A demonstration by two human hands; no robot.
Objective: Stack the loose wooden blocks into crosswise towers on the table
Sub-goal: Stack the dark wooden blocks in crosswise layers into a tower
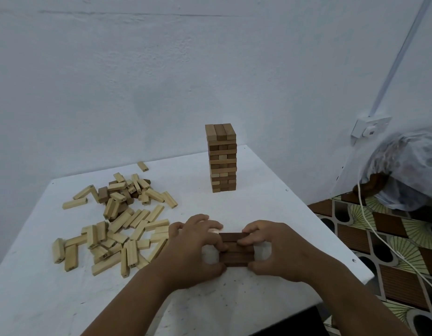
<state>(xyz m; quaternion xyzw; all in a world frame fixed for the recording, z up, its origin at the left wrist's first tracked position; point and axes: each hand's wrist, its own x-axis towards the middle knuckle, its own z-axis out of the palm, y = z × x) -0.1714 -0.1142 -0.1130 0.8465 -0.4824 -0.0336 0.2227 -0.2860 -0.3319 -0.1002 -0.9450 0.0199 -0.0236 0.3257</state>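
Observation:
A row of three dark brown blocks (236, 249) lies flat on the white table (258, 209) near its front. My left hand (195, 251) grips the row's left end with curled fingers and thumb. My right hand (275, 248) grips its right end the same way. A finished crosswise tower (222, 158) of several layers stands upright at the table's far side. A heap of loose pale blocks (118, 221), with a few darker ones mixed in, is spread over the table's left half.
A single pale block (142, 166) lies apart near the far edge. The table's right edge drops to a patterned floor (380, 238) with a white cable (370, 224). A wall socket (370, 127) and a plastic-wrapped bundle (409, 166) sit at the right.

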